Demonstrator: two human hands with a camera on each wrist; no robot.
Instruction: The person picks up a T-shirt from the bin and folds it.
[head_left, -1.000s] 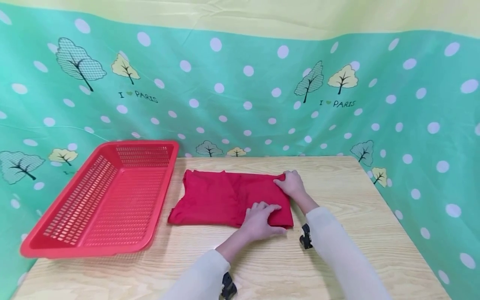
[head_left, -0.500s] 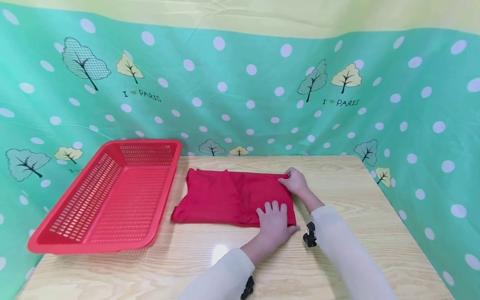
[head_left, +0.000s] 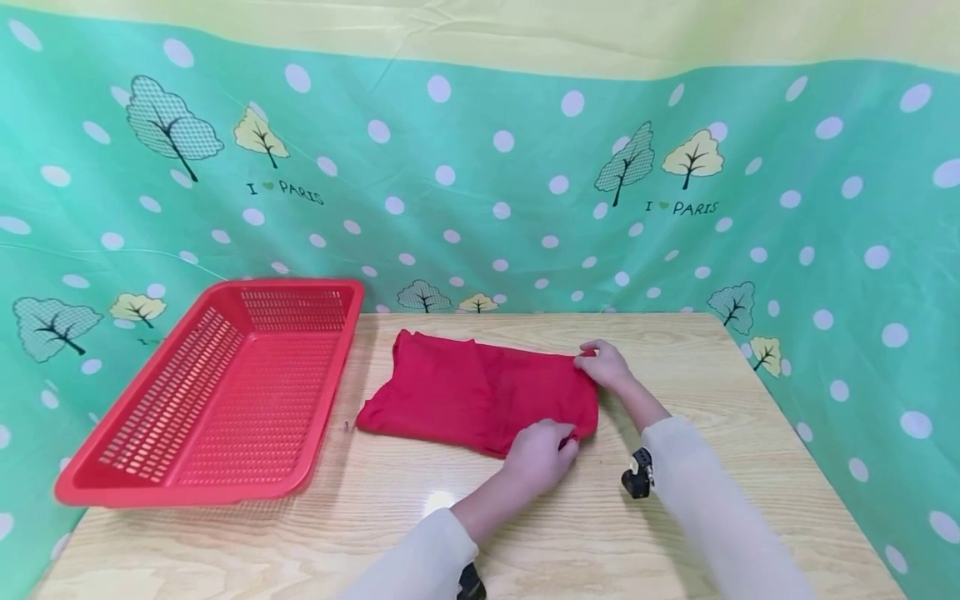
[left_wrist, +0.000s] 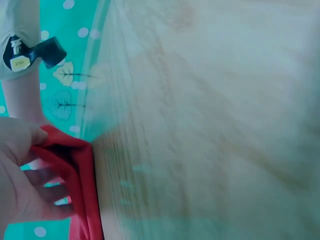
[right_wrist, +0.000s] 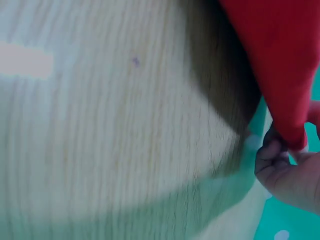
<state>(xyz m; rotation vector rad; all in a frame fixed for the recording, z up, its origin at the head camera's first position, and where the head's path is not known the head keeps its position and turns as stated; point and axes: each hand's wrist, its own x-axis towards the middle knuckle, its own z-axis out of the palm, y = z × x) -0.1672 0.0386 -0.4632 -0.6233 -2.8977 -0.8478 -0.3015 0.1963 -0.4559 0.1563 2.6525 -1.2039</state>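
A folded red cloth (head_left: pixel 465 392) lies in the middle of the wooden table (head_left: pixel 750 467). My left hand (head_left: pixel 542 454) pinches its near right corner, and the left wrist view shows the red cloth (left_wrist: pixel 75 170) held between thumb and fingers. My right hand (head_left: pixel 606 365) grips the far right corner, seen again as the red cloth (right_wrist: pixel 280 75) in the fingers (right_wrist: pixel 272 150). The right edge of the cloth is lifted off the table.
A red slotted plastic basket (head_left: pixel 217 392) sits tilted at the table's left side, nothing in it. A green polka-dot curtain (head_left: pixel 480 192) hangs behind and to the right. Bare wood lies in front of and to the right of the cloth.
My left hand went from lying flat on the cloth to pinching its near right corner. Both hands have raised the right edge, and the cloth has shifted slightly right.
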